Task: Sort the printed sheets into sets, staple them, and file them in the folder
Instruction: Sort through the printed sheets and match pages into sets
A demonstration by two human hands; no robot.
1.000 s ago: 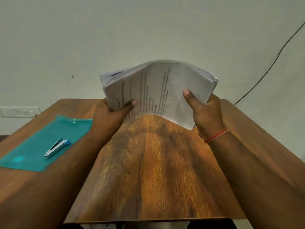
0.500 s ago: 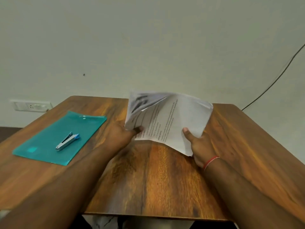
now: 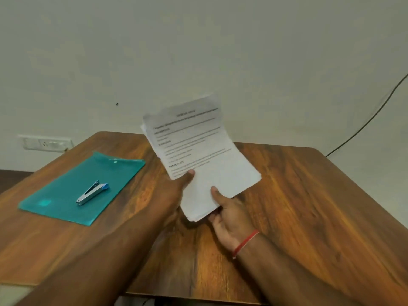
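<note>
Seen from the head camera, the left hand [image 3: 176, 191] and right hand [image 3: 229, 215] both pinch a tilted stack of printed sheets [image 3: 203, 155] above a wooden tabletop [image 3: 309, 195], while a stapler [image 3: 91, 193] lies on a teal folder [image 3: 66, 195] to the left.

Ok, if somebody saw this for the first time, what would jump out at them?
The stack of printed sheets, held up over the middle of the wooden table, pinched near its lower edge by the left grip and right grip, thumbs on top. Next, the teal folder lying flat on the table's left side with a silver and blue stapler resting on it.
</note>
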